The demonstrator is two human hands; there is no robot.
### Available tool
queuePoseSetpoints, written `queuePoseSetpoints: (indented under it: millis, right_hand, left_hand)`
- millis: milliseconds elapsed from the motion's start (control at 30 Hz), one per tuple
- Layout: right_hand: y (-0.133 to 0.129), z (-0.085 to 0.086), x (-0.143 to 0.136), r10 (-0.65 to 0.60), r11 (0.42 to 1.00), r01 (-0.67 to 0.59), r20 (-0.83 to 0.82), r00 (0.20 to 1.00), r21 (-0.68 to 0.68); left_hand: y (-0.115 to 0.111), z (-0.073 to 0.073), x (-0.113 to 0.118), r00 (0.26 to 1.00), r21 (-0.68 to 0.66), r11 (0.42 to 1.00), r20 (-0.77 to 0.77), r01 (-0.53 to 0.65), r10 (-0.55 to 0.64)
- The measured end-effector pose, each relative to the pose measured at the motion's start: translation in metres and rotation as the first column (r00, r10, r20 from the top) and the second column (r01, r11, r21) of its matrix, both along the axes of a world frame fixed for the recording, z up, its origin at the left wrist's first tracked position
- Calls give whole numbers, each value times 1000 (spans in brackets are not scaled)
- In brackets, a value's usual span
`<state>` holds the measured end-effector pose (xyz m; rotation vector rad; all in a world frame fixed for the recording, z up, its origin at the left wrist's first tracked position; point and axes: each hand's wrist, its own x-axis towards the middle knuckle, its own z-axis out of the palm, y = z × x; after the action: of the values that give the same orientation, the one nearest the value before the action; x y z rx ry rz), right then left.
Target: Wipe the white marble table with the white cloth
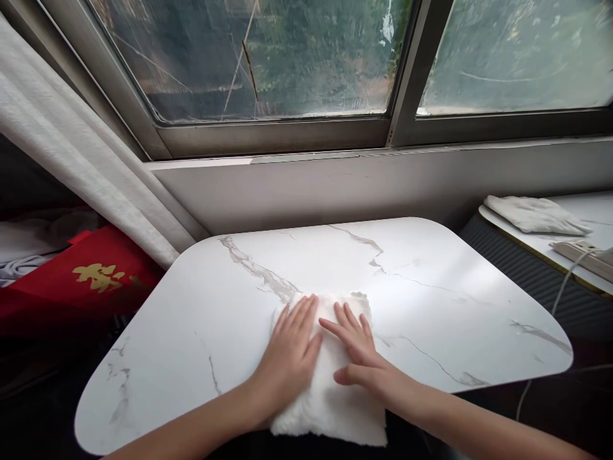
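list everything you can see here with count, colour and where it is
table: 1, white marble look with grey veins, centre, below the window
towel: 1, white and fluffy, near edge of the table, under both hands
window: 2 panes, grey frame, dusty glass, across the top
curtain: 1, white, left, hanging down past the table
red cloth: 1, red with gold print, left of the table
side table: 1, white top, far right
folded cloth: 1, off-white, on the side table
power strip: 1, cream, on the side table, cable trailing down
left hand: 1, flat on the towel
right hand: 1, flat on the towel, beside the left
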<state>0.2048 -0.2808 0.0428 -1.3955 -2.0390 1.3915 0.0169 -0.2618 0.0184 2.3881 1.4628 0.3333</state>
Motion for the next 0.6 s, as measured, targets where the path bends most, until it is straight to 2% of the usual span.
queuePoseSetpoints:
  millis: [67, 133, 233, 333, 400, 500, 600]
  right_hand:
    - [18, 7, -20, 20, 997, -25, -57, 998, -77]
    - [41, 7, -42, 21, 998, -26, -71, 997, -64]
    - [82, -1, -74, -19, 999, 19, -3, 1000, 44]
    - [126, -12, -102, -68, 979, 45, 110, 992, 197]
    - [154, -17, -115, -105, 941, 37, 186, 977, 338]
    - [190, -23, -130, -209, 839, 34, 263, 942, 544]
    - [213, -28, -141, -358, 748, 110, 258, 897, 654]
  left_hand:
    - [16, -3, -20, 994, -12, 995, 19, -103, 103]
    - [36, -6, -38, 981, -17, 982, 41, -190, 191]
    - [71, -8, -59, 961, 13, 963, 59, -271, 269]
    - [113, -10, -72, 955, 89, 951, 58, -296, 292]
    - [145, -11, -76, 954, 141, 943, 52, -301, 296]
    - [192, -12, -77, 942, 197, 922, 38, -334, 333]
    - [226, -12, -76, 945, 214, 921, 27, -325, 327]
